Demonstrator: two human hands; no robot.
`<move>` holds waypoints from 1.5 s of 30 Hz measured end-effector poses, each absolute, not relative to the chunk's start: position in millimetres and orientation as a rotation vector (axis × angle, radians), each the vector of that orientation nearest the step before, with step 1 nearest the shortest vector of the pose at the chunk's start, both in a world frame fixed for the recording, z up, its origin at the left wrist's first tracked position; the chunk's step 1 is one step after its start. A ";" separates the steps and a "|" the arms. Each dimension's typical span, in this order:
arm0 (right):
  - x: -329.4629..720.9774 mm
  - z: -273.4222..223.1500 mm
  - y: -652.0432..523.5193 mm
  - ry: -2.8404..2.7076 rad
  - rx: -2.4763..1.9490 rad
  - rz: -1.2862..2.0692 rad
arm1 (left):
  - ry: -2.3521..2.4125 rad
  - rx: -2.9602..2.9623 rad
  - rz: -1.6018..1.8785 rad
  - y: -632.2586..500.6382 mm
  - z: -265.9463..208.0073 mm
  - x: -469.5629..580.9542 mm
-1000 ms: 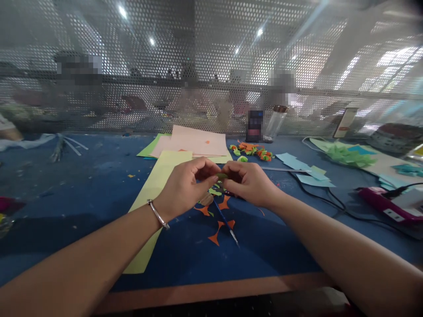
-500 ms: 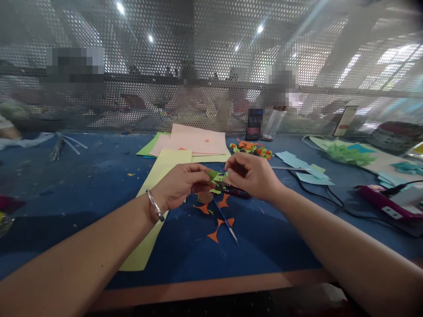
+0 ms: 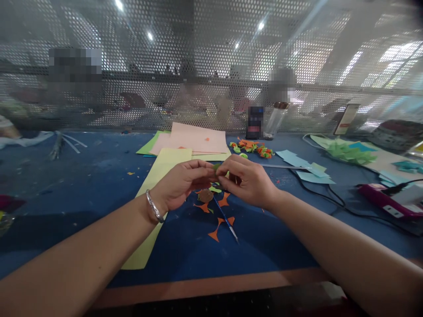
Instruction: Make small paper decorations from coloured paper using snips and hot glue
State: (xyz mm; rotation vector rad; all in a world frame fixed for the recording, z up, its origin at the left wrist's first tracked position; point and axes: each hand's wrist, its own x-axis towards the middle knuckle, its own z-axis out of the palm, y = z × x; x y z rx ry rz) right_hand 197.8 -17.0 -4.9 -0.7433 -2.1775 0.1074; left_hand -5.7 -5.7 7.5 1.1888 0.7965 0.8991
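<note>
A small piece of green paper is pinched between my two hands, mostly hidden by the fingers. My left hand, with a silver bangle at the wrist, is closed on its left side. From the right, my right hand grips it with thumb and forefinger, the other fingers curled. Just below lie a round brown disc, a blue pen-like stick with a pale tip, and orange paper offcuts. Green scraps show partly beneath my fingers.
Behind my hands are pink sheets and a long yellow sheet. Orange and green paper curls sit near a phone and a glass bottle. To the right are blue paper pieces, cables and a purple power strip.
My right hand has moved left and down, its fingers now meeting my left fingertips on the green paper. A green curl now shows beside the pile behind it.
</note>
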 end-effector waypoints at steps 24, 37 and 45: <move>188.7 -9.0 -18.0 -1.868 -0.941 0.712 | 0.837 1.275 1.020 -9.1 4.7 3.0; 185.0 -5.0 -20.4 -1.795 -0.923 0.847 | 0.855 1.306 0.974 -12.7 7.9 3.1; 185.7 -5.4 -19.2 -1.710 -0.872 0.943 | 0.795 1.343 0.980 -15.8 10.2 2.9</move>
